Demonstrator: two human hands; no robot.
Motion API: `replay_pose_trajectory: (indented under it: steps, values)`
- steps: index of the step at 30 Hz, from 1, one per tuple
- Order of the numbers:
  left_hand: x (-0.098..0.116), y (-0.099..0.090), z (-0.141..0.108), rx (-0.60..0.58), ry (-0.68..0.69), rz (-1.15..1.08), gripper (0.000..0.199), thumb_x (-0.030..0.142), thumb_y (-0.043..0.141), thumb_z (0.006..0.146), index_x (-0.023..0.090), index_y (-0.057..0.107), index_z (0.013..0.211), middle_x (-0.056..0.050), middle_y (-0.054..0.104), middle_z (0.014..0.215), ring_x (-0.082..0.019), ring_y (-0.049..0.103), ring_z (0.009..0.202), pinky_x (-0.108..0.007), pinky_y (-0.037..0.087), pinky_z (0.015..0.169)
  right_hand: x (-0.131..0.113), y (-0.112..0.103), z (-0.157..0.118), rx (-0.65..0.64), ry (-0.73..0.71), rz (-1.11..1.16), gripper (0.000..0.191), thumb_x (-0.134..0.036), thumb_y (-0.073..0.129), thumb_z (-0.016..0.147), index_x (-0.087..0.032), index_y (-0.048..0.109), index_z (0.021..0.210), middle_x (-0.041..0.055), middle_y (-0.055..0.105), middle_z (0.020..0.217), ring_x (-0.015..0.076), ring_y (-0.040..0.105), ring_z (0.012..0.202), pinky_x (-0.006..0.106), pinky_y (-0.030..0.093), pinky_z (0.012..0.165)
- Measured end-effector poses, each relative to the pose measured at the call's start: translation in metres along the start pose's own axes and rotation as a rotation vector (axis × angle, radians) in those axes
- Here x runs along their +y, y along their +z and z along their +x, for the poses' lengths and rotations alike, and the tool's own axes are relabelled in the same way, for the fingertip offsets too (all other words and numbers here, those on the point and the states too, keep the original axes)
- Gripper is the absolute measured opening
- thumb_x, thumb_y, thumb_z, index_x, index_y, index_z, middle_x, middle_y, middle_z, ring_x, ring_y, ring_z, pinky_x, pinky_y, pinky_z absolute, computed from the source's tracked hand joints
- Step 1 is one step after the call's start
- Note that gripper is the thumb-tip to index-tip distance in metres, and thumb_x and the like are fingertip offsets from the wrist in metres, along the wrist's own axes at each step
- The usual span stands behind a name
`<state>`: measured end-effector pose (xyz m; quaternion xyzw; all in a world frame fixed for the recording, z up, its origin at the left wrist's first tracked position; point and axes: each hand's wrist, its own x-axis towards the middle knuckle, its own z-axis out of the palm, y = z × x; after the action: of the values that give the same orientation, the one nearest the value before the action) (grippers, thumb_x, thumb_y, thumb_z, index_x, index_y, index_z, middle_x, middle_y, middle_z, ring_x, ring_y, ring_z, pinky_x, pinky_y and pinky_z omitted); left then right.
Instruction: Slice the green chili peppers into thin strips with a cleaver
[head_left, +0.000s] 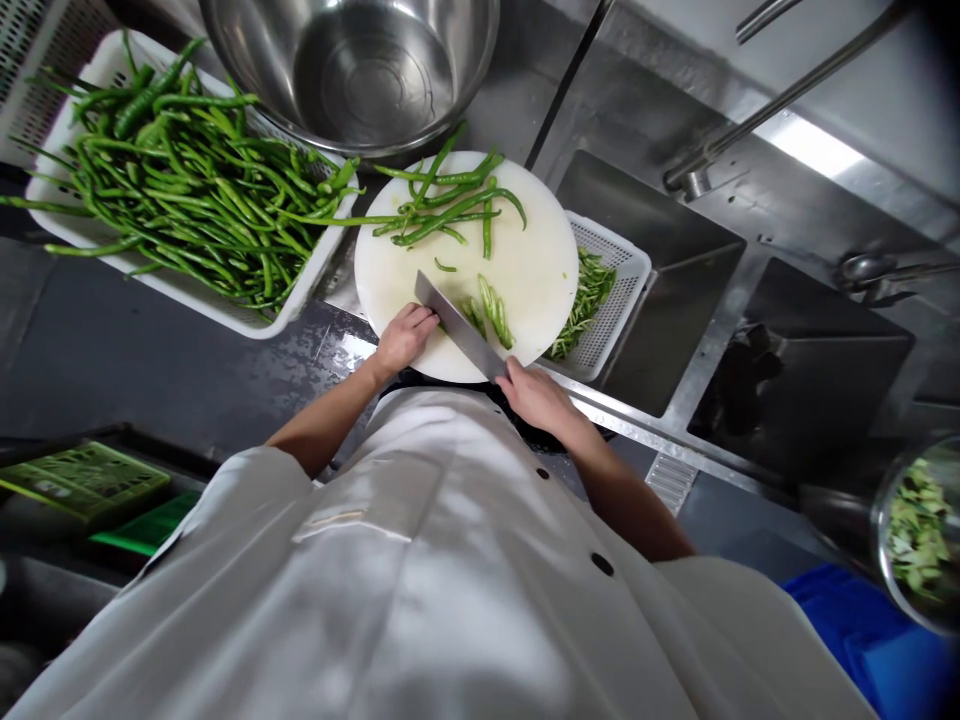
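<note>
My right hand (536, 397) grips the handle end of a cleaver (466, 333), whose broad blade slants across the near part of a round white cutting board (540, 270). My left hand (407, 337) is closed beside the blade, fingertips bent down on a green chili pepper mostly hidden beneath them. Right of the blade lie sliced pepper pieces (493, 310). Several whole long green chili peppers (450, 205) are heaped at the board's far side, some hanging over its edge. A small curved bit of pepper (445, 266) lies between them and the blade.
At the left, a white basket (281, 325) is piled with long green peppers. A large steel bowl (360, 75) stands behind the board. A perforated white basket (626, 270) of cut peppers sits at the right, by a steel sink (675, 310) with a faucet (697, 170).
</note>
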<state>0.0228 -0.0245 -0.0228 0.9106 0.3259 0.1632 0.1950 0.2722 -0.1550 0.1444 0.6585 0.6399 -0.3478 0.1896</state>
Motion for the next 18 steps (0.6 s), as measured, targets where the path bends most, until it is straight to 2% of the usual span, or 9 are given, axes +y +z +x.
replay_pose_trajectory:
  steps: [3,5,7,10,13,16,18]
  values:
    - [0.001,-0.005,0.000,0.005,0.019,-0.040,0.034,0.018,0.039,0.106,0.021,0.072,0.112,-0.013,0.072,0.111,-0.025,0.062,0.102,-0.043,0.057,0.095,0.003,0.010,0.023,0.079,-0.027,0.123,0.036,-0.037,0.039,0.113,-0.017,0.054,0.139,0.0163,0.077,0.119,0.0304,0.072,0.106,0.033,0.047,0.082]
    - [-0.005,-0.013,0.004,0.048,0.011,-0.054,0.034,0.020,0.037,0.107,0.021,0.071,0.109,-0.012,0.071,0.107,-0.025,0.063,0.100,-0.043,0.058,0.091,0.012,0.015,0.020,0.124,-0.034,0.182,0.034,-0.037,0.041,0.113,-0.018,0.056,0.137,0.0143,0.077,0.120,0.0296,0.072,0.107,0.032,0.047,0.084]
    - [-0.018,-0.027,0.018,0.136,-0.054,-0.031,0.033,0.024,0.036,0.108,0.022,0.070,0.108,-0.012,0.069,0.105,-0.026,0.063,0.102,-0.044,0.057,0.091,0.021,0.020,0.007,0.143,-0.031,0.209,0.031,-0.036,0.042,0.112,-0.019,0.059,0.132,0.0128,0.077,0.116,0.0291,0.072,0.105,0.032,0.047,0.084]
    - [-0.045,-0.045,0.062,0.226,-0.160,0.054,0.025,0.037,0.047,0.110,0.020,0.064,0.116,-0.014,0.065,0.114,-0.030,0.061,0.115,-0.049,0.052,0.101,0.021,0.029,-0.008,0.112,-0.050,0.242,0.027,-0.036,0.043,0.111,-0.021,0.062,0.123,0.0108,0.078,0.110,0.0279,0.071,0.103,0.031,0.047,0.084]
    - [-0.066,-0.046,0.121,0.146,-0.153,0.111,0.040,0.052,0.062,0.104,0.015,0.060,0.119,-0.016,0.062,0.120,-0.034,0.058,0.126,-0.052,0.047,0.110,0.008,0.036,-0.003,0.092,-0.044,0.309,0.024,-0.036,0.046,0.111,-0.021,0.062,0.120,0.0101,0.078,0.111,0.0257,0.071,0.103,0.030,0.048,0.084]
    - [-0.078,-0.039,0.164,0.065,-0.159,0.162,0.039,0.050,0.065,0.102,0.012,0.062,0.109,-0.015,0.065,0.109,-0.033,0.063,0.119,-0.051,0.052,0.105,0.004,0.040,0.010,0.128,0.042,0.413,0.027,-0.038,0.043,0.111,-0.020,0.061,0.122,0.0089,0.078,0.104,0.0228,0.073,0.088,0.029,0.050,0.080]
    - [-0.082,-0.041,0.175,0.079,-0.163,0.158,0.030,0.043,0.065,0.101,0.014,0.063,0.101,-0.012,0.064,0.101,-0.030,0.066,0.111,-0.049,0.055,0.100,0.013,0.041,0.015,0.149,0.112,0.495,0.030,-0.039,0.041,0.111,-0.020,0.059,0.125,0.0064,0.077,0.097,0.0202,0.070,0.070,0.030,0.051,0.075]
